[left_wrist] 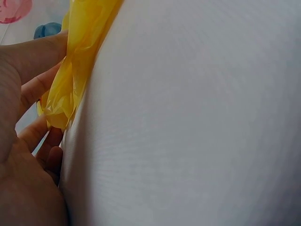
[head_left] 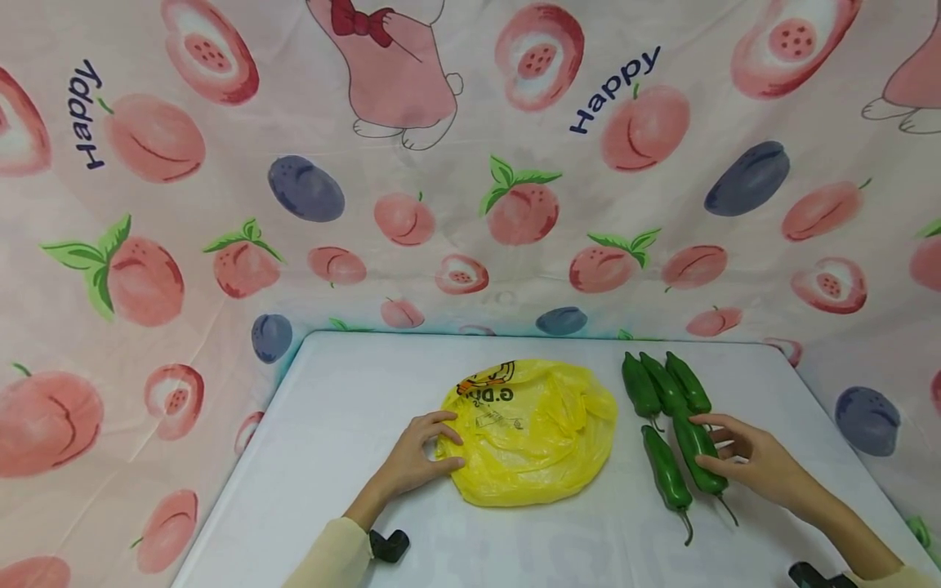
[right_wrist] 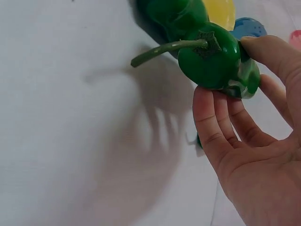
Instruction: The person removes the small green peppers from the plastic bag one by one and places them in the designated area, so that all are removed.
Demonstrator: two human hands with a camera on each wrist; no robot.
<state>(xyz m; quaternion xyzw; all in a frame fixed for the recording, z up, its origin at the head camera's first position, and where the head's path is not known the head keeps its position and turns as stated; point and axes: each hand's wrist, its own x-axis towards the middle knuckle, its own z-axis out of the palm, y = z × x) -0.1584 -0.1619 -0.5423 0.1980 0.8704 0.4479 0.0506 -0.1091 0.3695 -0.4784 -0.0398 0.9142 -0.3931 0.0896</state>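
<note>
A crumpled yellow plastic bag (head_left: 540, 441) with printing on it lies flat near the middle of the white table. At its left edge is my left hand (head_left: 422, 449), with the thumb and fingers spread apart and their tips touching the plastic. In the left wrist view, the bag's folded edge (left_wrist: 77, 66) rests against the fingertips. My right hand (head_left: 757, 461) pinches a long green pepper (head_left: 697, 453) between thumb and fingers. Its curved stem (right_wrist: 171, 47) points away from the hand in the right wrist view. Another green pepper (head_left: 665, 469) lies just left of it.
Behind the held pepper, more green peppers (head_left: 642, 388) lie side by side, right of the bag. The white table (head_left: 338, 392) meets a fruit-printed cloth (head_left: 441, 188) at the back and sides. Black wrist straps (head_left: 390, 545) show at the forearms.
</note>
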